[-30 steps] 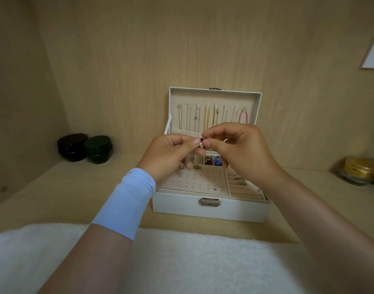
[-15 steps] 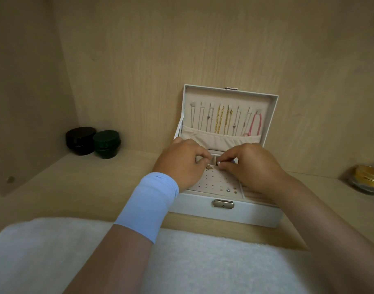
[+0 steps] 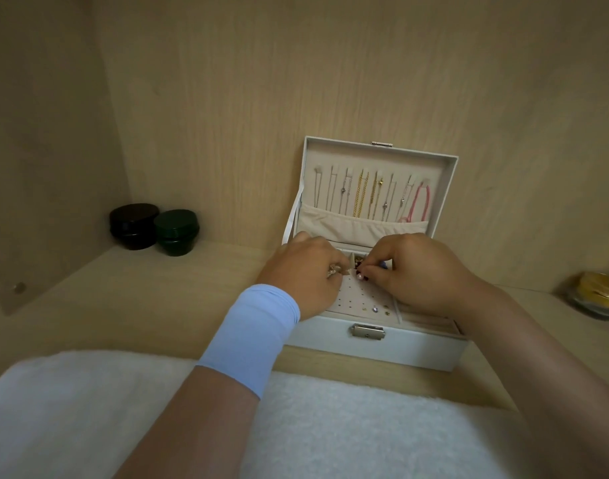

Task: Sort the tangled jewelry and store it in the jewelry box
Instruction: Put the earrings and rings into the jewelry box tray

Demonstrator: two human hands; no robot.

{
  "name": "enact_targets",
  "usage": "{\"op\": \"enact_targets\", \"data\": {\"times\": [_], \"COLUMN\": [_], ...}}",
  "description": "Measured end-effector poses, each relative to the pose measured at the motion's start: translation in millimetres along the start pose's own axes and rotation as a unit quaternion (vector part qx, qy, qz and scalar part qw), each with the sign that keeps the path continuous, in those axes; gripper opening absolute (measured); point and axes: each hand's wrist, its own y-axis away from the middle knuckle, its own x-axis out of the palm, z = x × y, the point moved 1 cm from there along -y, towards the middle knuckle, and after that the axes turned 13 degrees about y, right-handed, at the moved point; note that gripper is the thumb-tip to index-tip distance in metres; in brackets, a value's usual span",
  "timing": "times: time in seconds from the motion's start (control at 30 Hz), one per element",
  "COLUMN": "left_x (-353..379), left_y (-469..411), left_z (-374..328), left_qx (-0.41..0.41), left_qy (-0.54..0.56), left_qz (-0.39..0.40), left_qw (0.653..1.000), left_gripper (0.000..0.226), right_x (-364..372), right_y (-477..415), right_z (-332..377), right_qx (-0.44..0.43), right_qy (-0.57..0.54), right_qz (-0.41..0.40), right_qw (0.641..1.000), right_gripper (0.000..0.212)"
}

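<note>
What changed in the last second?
The left hand and right hand dropped from in front of the lid onto the jewelry box's earring panel; the right hand still pinches the pearl stud. Lid, necklaces, dark jars unmoved.

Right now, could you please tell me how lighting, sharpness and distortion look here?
Head view: dim, warm light, no glare; wide-angle stretch toward the corners; jewelry box fairly sharp, white towel in front soft, gold tin at the right edge smeared; the pearl stud pinched by the right hand barely resolves.
</note>
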Motion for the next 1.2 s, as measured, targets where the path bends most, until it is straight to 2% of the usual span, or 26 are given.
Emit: {"op": "enact_targets", "data": {"times": [0.27, 0.43, 0.57, 0.7, 0.8, 0.9, 1.1, 1.2], "left_x": [8, 1, 6, 28, 54, 83, 131, 143], "left_y": [-1, -6, -25, -47, -68, -89, -118, -123], "left_z": [-8, -17, -42, -79, -102, -118, -137, -141], "left_qx": [-0.012, -0.006, -0.006, 0.015, 0.014, 0.016, -0.011, -0.016], "left_qy": [-0.016, -0.013, 0.013, 0.086, 0.111, 0.071, -0.016, -0.021], "left_qz": [0.052, 0.024, 0.014, 0.023, 0.062, 0.113, 0.213, 0.223], "left_qw": [0.998, 1.0, 1.0, 0.996, 0.992, 0.991, 0.977, 0.975], "left_gripper": [0.037, 0.039, 0.033, 0.023, 0.021, 0.021, 0.026, 0.028], "right_x": [-1, -28, -30, -12, 5, 19, 34, 38], "right_y": [2, 15, 34, 47, 53, 56, 56, 56], "right_z": [-13, -65, -116, -153, -177, -189, -195, -201], "right_qx": [0.012, 0.074, 0.106, 0.111, 0.131, 0.137, 0.134, 0.137], "right_qy": [-0.06, -0.129, -0.09, -0.062, -0.038, -0.045, -0.082, -0.086], "right_qz": [-0.008, -0.042, -0.01, 0.053, 0.11, 0.148, 0.142, 0.13], "right_qw": [0.998, 0.988, 0.99, 0.991, 0.985, 0.978, 0.977, 0.978], "right_gripper": [0.012, 0.013, 0.011, 0.018, 0.024, 0.027, 0.022, 0.011]}}
